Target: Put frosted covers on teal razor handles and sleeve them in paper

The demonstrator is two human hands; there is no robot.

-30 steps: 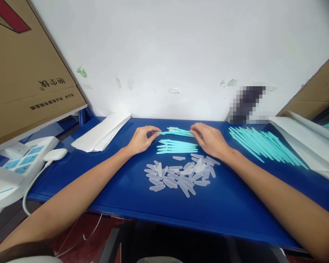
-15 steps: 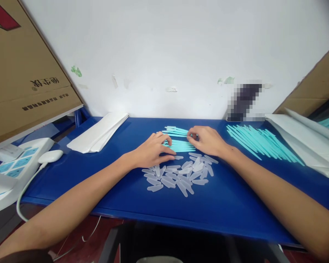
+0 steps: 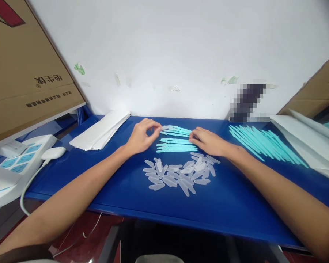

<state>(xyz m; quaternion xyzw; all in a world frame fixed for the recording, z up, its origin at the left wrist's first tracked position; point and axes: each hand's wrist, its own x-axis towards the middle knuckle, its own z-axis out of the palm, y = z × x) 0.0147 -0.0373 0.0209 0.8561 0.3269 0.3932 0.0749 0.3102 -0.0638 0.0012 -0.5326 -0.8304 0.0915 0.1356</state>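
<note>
My left hand [image 3: 144,136] is closed in a pinch on a small translucent blade cap [image 3: 164,128], at the left end of the upper group of turquoise eyebrow razors [image 3: 178,132]. The fingers of my right hand [image 3: 207,140] are curled closed at the right end of that group, gripping a razor there; its end is hidden by the fingers. Just below, a second group of turquoise razors [image 3: 175,146] lies side by side on the table. Nearer to me is a loose scatter of translucent caps [image 3: 171,180].
A larger pile of turquoise razors [image 3: 265,144] lies to the right, beside white paper [image 3: 315,146]. Folded white sheets [image 3: 98,133] lie at the back left. A power strip [image 3: 30,153] with a white plug stands at the left edge of the blue table [image 3: 120,193]. A cardboard box [image 3: 30,65] leans far left.
My left hand has moved up and left from the scattered caps, taking one cap to the upper razors' left end. My right hand stays at the razors' right end.
</note>
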